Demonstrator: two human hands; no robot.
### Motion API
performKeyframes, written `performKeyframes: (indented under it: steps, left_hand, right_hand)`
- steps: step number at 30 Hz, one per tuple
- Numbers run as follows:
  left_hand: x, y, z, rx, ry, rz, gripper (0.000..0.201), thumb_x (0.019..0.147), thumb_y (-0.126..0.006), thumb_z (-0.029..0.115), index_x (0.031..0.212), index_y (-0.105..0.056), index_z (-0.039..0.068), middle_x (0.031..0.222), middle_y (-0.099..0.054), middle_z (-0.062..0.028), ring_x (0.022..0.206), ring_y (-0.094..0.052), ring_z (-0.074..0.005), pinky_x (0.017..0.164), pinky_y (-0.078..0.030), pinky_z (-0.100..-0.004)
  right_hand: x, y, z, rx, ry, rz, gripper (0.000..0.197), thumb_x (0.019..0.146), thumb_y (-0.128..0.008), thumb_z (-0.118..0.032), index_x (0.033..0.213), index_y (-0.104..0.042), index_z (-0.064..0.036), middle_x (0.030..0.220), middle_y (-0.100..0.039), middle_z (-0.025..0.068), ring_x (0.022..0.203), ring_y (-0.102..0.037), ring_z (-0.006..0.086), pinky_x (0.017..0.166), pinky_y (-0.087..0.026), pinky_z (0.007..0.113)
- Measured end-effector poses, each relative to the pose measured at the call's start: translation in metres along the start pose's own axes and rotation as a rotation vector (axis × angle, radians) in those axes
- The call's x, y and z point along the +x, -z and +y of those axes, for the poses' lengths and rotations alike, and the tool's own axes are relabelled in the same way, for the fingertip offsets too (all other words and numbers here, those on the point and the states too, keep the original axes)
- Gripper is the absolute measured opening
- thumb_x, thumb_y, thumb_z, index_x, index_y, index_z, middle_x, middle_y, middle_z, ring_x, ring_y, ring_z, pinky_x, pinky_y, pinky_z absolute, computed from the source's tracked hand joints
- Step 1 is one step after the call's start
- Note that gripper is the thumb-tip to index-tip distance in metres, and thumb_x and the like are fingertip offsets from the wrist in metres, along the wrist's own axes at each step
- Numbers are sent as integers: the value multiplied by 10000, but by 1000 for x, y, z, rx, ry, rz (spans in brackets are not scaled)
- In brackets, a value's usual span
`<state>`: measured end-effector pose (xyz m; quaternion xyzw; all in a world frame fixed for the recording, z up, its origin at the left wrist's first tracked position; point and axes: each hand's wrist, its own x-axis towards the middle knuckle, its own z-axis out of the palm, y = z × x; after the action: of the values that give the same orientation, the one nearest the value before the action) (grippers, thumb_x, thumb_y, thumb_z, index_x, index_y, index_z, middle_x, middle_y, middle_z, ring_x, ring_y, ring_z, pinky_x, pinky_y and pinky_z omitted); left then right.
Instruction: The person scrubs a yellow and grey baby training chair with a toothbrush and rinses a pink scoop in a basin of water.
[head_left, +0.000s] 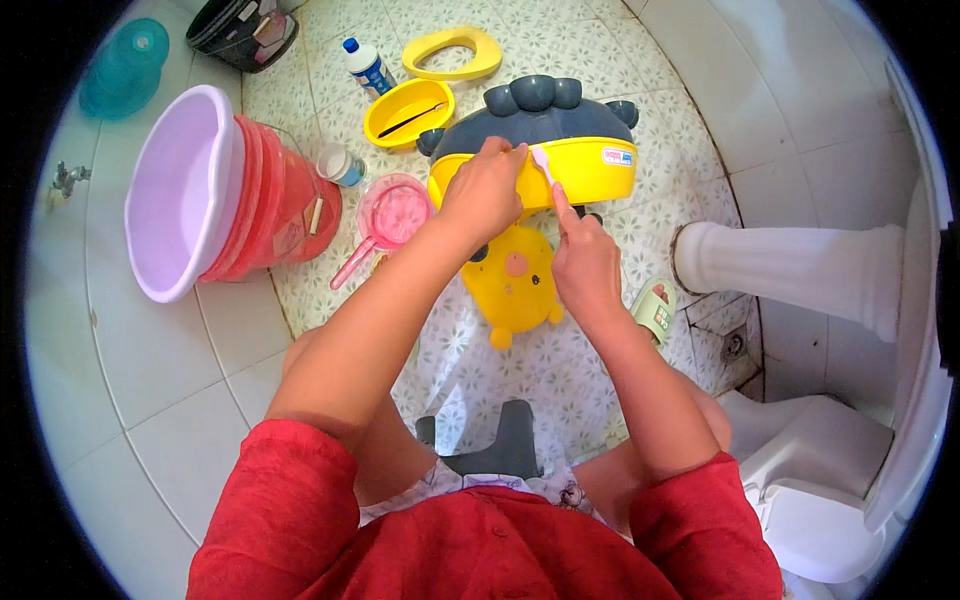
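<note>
A yellow and dark grey child's potty (590, 185) lies tipped on the floor in front of me, its yellow side toward me. My left hand (490, 185) grips it, fingers over the upper edge of the yellow part. In my right hand (588, 258) is a pale pink toothbrush (543, 166), held by the handle with its head against the yellow surface. Below the potty shows a yellow animal-face piece (512, 285) with a pink nose; whether it is joined to the potty I cannot tell.
To the left stand a red bucket (265, 200), a lilac basin (175, 190) and a pink dipper (395, 212) with liquid. Farther off are a yellow bowl (385, 117) holding a black-handled brush, a bottle (368, 68) and a yellow seat ring (480, 62). A white pedestal (790, 265) stands right.
</note>
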<state>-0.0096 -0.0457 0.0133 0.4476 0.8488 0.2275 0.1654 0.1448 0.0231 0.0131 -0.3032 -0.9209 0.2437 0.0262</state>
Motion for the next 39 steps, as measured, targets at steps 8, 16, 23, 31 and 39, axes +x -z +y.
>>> performKeyframes:
  steps: [8, 16, 23, 31, 39]
  left_hand:
    - [0, 1, 5, -8, 12, -11, 580, 712, -576, -20, 1287, -541, 52, 1230, -544, -159, 1047, -593, -353, 909, -494, -409]
    - [-1, 0, 3, 64, 0, 18, 563, 716, -572, -21, 1273, -561, 60, 1198, -564, -158, 1026, -600, -346, 891, -503, -411]
    - [0, 1, 2, 43, -22, 27, 534, 720, -562, -19, 1248, -578, 56, 1168, -574, -161, 1010, -603, -343, 870, -508, -411]
    - [1, -1, 2, 57, -11, 23, 514, 718, -571, -11, 1226, -596, 65, 1141, -585, -153, 995, -604, -339, 863, -509, -411]
    - [2, 1, 5, 54, -10, 25, 520, 723, -565, -16, 1236, -592, 68, 1157, -583, -155, 1010, -604, -335, 877, -505, -403]
  right_hand:
    - [13, 7, 20, -86, -117, 168, 549, 861, -513, -17, 1385, -474, -178, 812, -618, 196, 718, -614, 362, 648, -485, 455]
    - [0, 0, 3, -26, -1, -2, 709, 766, -582, -11, 1436, -393, -145, 833, -584, 201, 744, -619, 369, 681, -499, 449]
    - [10, 4, 26, -44, -20, 136, 639, 801, -541, 7, 1411, -432, -151, 825, -607, 190, 733, -622, 361, 646, -495, 441]
    - [-6, -6, 7, -50, 55, 46, 611, 846, -501, 21, 1415, -434, -191, 739, -567, 170, 679, -599, 349, 625, -479, 447]
    - [6, -3, 27, -49, -61, 171, 650, 832, -494, 36, 1434, -401, -189, 777, -572, 172, 679, -594, 353, 629, -477, 453]
